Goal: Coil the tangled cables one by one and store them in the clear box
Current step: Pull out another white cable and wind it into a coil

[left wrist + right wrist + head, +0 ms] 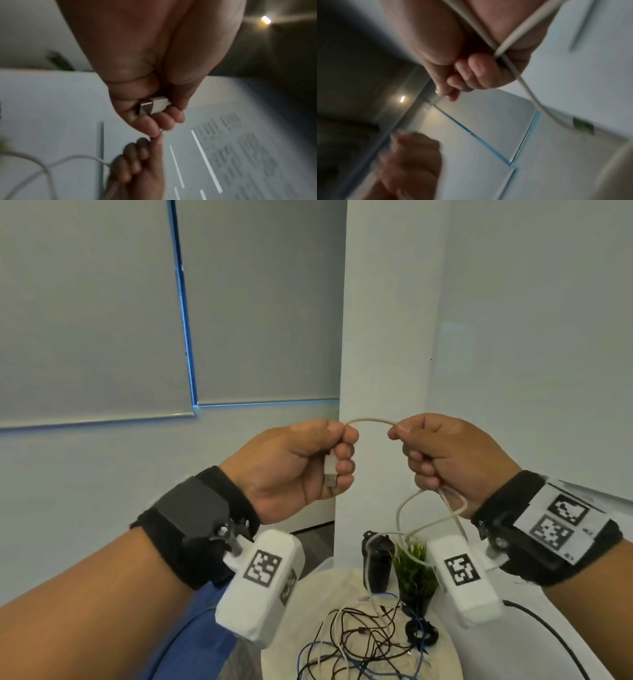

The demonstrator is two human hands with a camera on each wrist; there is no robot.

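A: Edges and room, left to right?
B: Blinds and wall far left, white pillar centre, bare wall right. Both hands raised in open air, well above the round tabletop [442,655], whose rim curves away at lower right
A: Left hand?
B: left hand [301,463] fisted, fingers curled round the USB plug [330,470] of the white cable [371,421], metal tip poking out below the fingers. Left wrist view confirms, plug [152,106] clamped in the curled fingers
A: Between the hands?
B: Short arch of white cable, hands near each other, not touching
A: Right hand?
B: right hand [448,457] also closed on the same cable, thumb and forefinger pinching it at top, other fingers curled. Slack loops hang from under the palm, down to the tabletop
A: Rest of the cables?
B: tangled cables [359,642], black, blue, white, heaped on the tabletop below. small potted plant [414,570] and a dark object behind them. Clear box not visible
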